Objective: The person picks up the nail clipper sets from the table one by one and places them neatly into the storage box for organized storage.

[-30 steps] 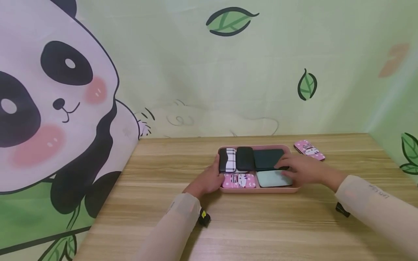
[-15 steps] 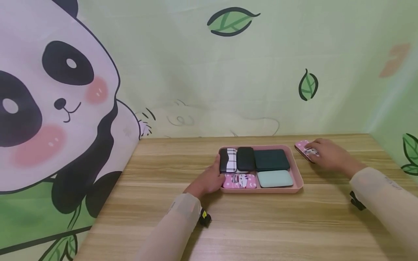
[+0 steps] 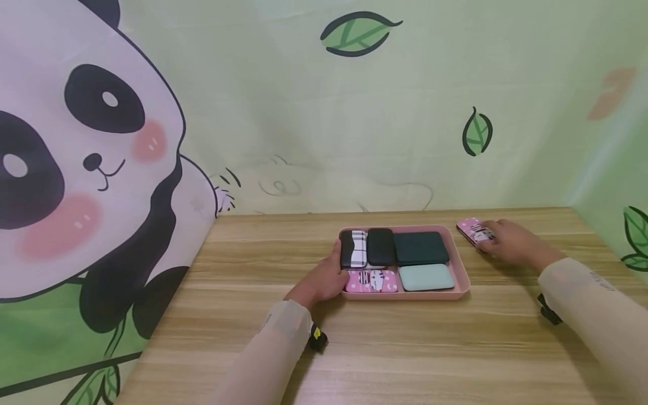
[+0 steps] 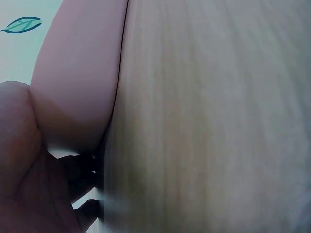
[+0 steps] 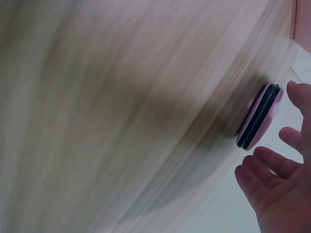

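My left hand [image 3: 324, 278] grips the left end of a pink tray [image 3: 460, 275], thumb at the near corner. In the left wrist view, the thumb and fingers bend round the tray's wall [image 4: 80, 73]. Beyond the tray's right end, my right hand [image 3: 513, 242] reaches over a loose pink case [image 3: 468, 226] with white dots and a cartoon print. The right wrist view shows this case's dark banded edge [image 5: 260, 116] on the table, between the spread thumb and relaxed fingers [image 5: 274, 182]. A gap shows between fingertips and case there.
The tray holds a plaid-and-black case [image 3: 353, 248], a black case [image 3: 381, 247], a large dark green case [image 3: 421, 247], a pink cartoon case [image 3: 372, 281] and a mint case [image 3: 427, 277]. A panda-printed cloth [image 3: 283, 112] stands behind the wooden table [image 3: 405, 349].
My right hand has left the mint case in the tray and moved right, over the loose pink case, then shifted back slightly. The left hand stays at the tray.
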Motion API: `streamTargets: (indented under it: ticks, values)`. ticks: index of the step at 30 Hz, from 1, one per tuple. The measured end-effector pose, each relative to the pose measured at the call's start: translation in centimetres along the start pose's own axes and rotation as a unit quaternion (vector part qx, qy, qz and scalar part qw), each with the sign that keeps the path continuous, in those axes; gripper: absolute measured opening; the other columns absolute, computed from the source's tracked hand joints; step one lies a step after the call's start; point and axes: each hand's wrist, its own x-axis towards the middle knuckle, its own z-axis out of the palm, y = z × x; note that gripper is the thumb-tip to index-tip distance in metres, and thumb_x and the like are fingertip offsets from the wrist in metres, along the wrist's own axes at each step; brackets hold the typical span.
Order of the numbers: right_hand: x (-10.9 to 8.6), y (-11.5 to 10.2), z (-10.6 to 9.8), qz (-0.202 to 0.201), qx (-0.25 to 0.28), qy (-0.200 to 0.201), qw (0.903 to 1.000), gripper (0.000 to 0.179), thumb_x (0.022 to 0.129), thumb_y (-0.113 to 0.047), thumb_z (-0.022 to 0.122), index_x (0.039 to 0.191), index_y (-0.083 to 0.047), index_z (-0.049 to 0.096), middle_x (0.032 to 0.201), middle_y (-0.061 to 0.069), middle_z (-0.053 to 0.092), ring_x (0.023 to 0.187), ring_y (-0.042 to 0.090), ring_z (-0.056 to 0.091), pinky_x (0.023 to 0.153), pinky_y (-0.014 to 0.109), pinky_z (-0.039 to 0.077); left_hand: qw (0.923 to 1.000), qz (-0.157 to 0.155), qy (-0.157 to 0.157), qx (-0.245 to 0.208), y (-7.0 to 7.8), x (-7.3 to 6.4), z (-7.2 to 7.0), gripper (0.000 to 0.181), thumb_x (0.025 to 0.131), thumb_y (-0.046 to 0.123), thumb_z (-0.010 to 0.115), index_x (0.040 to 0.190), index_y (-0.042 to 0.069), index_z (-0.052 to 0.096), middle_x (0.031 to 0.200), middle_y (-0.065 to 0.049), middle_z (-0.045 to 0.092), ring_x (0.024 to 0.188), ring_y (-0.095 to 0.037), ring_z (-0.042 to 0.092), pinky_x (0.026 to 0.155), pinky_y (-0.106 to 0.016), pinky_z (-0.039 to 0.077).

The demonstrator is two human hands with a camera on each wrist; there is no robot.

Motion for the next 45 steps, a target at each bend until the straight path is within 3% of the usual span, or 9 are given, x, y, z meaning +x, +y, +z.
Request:
streamTargets:
  ticks: [8,15,21,31,39,45]
  values:
    - [0.3,-0.3,0.5,0.008,0.003,-0.014,0.9999,0.073,0.096,-0.039,0.063,0.144,0.01,0.039,0.132,0.042,0.047,0.117,0.055,0.05,0.099,0.069,0.039,0.9998,0.011,0.005,0.015,0.2,-0.1,0.0,0.08,0.099,0.028,0.044,0.161,0.013,-0.005,0.165,-0.011,0.026,0.129,-0.024,0.044,0.119,-0.043,0.029]
    - [0.8,-0.4,0.9,0.008,0.001,-0.014,0.9999,0.076,0.092,-0.04,0.068,0.143,0.01,0.04,0.126,0.04,0.053,0.112,0.053,0.054,0.097,0.068,0.042,1.0,0.0,0.001,-0.003,-0.1,0.0,0.1,0.081,0.099,0.028,0.045,0.161,0.017,-0.006,0.167,-0.008,0.021,0.132,-0.023,0.042,0.12,-0.043,0.026]
    - [0.9,-0.1,0.8,-0.003,0.002,-0.008,1.0,0.069,0.09,-0.031,0.07,0.139,0.01,0.045,0.118,0.036,0.059,0.105,0.046,0.059,0.096,0.066,0.044,1.0,0.001,0.002,-0.003,-0.1,-0.1,0.1,0.081,0.099,0.028,0.045,0.161,0.016,-0.006,0.167,-0.009,0.021,0.131,-0.024,0.042,0.12,-0.043,0.026]
    - [0.2,-0.2,-0.2,0.02,0.024,-0.025,0.9992,0.068,0.087,-0.029,0.073,0.14,0.007,0.047,0.127,0.037,0.056,0.108,0.048,0.057,0.097,0.069,0.041,0.9999,0.012,0.004,-0.012,0.1,-0.3,-0.1,0.081,0.099,0.026,0.045,0.161,0.015,-0.007,0.167,-0.009,0.019,0.134,-0.023,0.042,0.12,-0.043,0.026]
    - [0.0,-0.2,-0.5,0.01,0.018,-0.01,0.9997,0.065,0.087,-0.027,0.072,0.138,0.006,0.05,0.125,0.036,0.058,0.11,0.05,0.057,0.097,0.069,0.041,0.9998,0.013,0.006,-0.013,0.1,-0.2,-0.1,0.082,0.099,0.026,0.046,0.161,0.015,-0.007,0.167,-0.01,0.02,0.129,-0.024,0.044,0.118,-0.044,0.029]
    - [0.0,-0.1,-1.0,0.008,0.032,0.01,0.9994,0.067,0.086,-0.025,0.071,0.143,0.003,0.047,0.123,0.03,0.06,0.1,0.04,0.057,0.09,0.062,0.047,0.9997,0.016,0.007,-0.015,-0.1,-0.1,0.0,0.083,0.099,0.026,0.046,0.161,0.014,-0.007,0.167,-0.01,0.019,0.13,-0.023,0.043,0.12,-0.042,0.027]
